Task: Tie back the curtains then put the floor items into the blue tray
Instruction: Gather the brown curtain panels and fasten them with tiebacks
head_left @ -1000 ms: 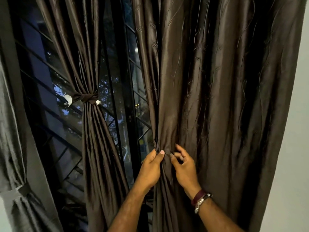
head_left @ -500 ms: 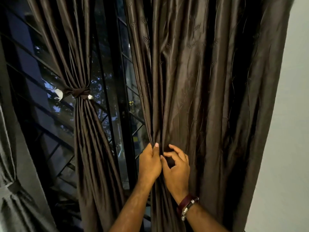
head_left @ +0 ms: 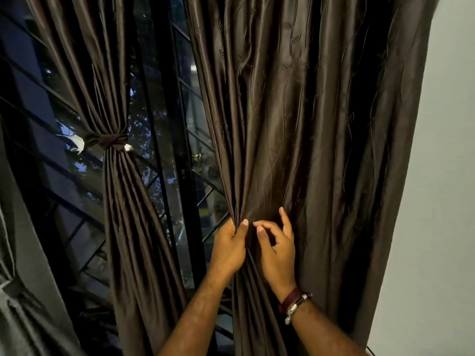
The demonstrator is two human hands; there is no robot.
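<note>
Head view, looking up from close in: left hand (head_left: 228,249) grips the gathered inner edge of the right curtain (head_left: 308,124), thumb and fingers pinching the bunched pleats. Right hand (head_left: 276,246) sits just beside it on the same fabric, grip half spread, thumb and forefinger nearly meeting with no fold clearly between them, the other fingers lifted against the cloth. A bracelet (head_left: 294,303) is on that wrist. Left curtain (head_left: 115,201) is already cinched with a dark tie-back (head_left: 110,140), white ends sticking out either side. Behind both is the window grille (head_left: 180,176), dark outside. A grey curtain (head_left: 15,304) with its own band hangs at far left; plain wall (head_left: 442,176) on the right. No tie-back for the right curtain is visible; cannot tell where it is. Floor items and blue tray are out of frame. Judged step: gathering the right curtain before tying. To do it well, the left hand should hold the bundle firm while the right sweeps the loose width from the wall side in toward it, pleat by pleat, at about the height of the left curtain's tie so the pair match. Fabric looks slick, so folds will likely slip if the pinch loosens.
</note>
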